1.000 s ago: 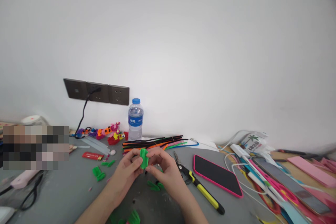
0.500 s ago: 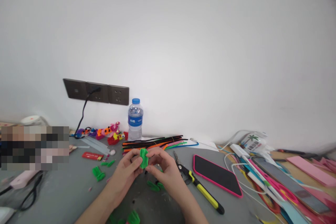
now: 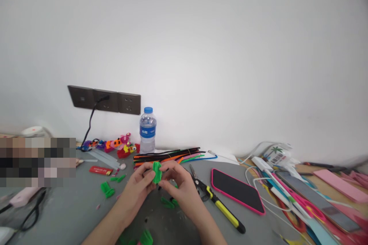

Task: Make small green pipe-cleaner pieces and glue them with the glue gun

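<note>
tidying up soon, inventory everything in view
Wall: one, white, background
Table: one, grey, under hands
Socket panel: one, dark, on wall
Bottle: one, clear and blue, by wall
Figures: several, multicoloured, left of bottle
Fuzzy stems: many, mixed, behind hands
Packet: one, red, left of hands
Translucent strips: several, whitish, back left
Pliers: one, black and yellow, right of hands
Phones: two, dark, right side
Bag: one, white, back right
Block: one, pink, far right
Cables: several, black or white, both sides
Clutter: uncounted, mixed, both edges, part pixelated
Loose pieces: several, green, around hands
Held piece: one, green, between hands
Left hand: one, bare, pinching piece
Right hand: one, bare, touching piece
</note>
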A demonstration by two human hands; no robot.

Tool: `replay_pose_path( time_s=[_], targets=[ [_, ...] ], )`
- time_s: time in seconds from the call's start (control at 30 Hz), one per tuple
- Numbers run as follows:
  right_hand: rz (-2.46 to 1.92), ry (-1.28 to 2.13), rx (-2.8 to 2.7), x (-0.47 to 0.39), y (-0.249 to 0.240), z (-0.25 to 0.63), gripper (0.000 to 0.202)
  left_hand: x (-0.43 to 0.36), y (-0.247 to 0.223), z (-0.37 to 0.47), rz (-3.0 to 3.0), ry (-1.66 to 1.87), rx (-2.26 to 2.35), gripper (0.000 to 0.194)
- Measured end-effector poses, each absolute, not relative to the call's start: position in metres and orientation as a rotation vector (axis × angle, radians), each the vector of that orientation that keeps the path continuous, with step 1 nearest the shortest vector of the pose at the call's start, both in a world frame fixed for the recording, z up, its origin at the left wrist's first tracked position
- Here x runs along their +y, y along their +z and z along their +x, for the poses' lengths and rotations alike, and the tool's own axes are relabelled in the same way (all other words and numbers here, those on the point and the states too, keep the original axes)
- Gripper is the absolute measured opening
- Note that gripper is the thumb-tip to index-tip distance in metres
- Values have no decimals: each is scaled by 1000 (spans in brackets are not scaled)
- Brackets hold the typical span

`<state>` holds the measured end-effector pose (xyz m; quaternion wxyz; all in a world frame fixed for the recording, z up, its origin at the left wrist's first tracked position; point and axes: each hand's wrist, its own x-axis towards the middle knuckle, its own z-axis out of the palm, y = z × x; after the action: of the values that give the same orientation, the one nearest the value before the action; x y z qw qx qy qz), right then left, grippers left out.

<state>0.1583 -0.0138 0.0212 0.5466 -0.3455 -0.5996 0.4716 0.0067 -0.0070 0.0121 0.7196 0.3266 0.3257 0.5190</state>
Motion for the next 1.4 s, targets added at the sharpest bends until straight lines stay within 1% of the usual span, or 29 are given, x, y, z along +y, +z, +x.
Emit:
replay_pose_path(
  time_s=[0.83,1.4],
  targets=[
    [-838,1132,-1436,-14,21,158,23,-7,7,5,744,1149,715,24],
    [-861,1063,-1481,-16,18,159,28,-6,9,5,752,1145,707,22]
  ],
)
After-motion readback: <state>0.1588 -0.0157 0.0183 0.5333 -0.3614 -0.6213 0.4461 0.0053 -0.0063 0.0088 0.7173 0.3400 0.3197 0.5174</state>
